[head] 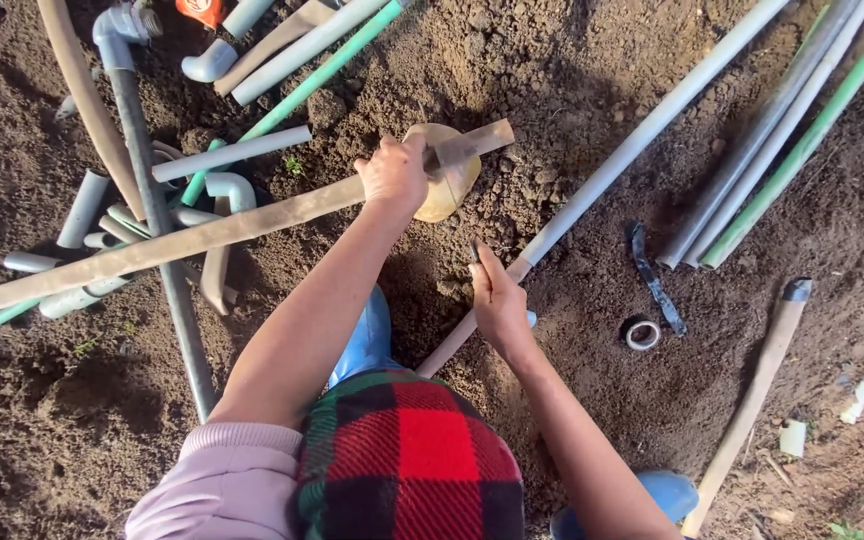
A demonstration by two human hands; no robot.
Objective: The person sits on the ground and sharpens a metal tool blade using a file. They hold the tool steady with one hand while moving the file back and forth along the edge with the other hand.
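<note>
Ground: bare, dark, crumbly soil (pixel 572 90) fills the whole view, and everything lies straight on it.
Left hand: your left hand (pixel 394 172) is closed round a long, flat, tan hose (pixel 202 232) near its end, which you hold up off the dirt; the grip seems meant to keep that end steady and clean.
Hose end: it passes over a rounded, pale tan object (pixel 449 178) just beside your knuckles; what that is you cannot tell.
Right hand: your right hand (pixel 499 298) is wrapped round the near end of a long grey pipe (pixel 642 135), fingers closed and thumb along it, so this end points toward the hose.
Pipe: it runs from your hand up to the soil's top right.
Left side: short grey pipe offcuts and elbows (pixel 227 187) lie heaped together, within easy reach.
Right side: more long pipes (pixel 782 125), grey and green, lie side by side.
Near right: a tape roll (pixel 642 334) and a wooden handle (pixel 752 400) rest close by.
</note>
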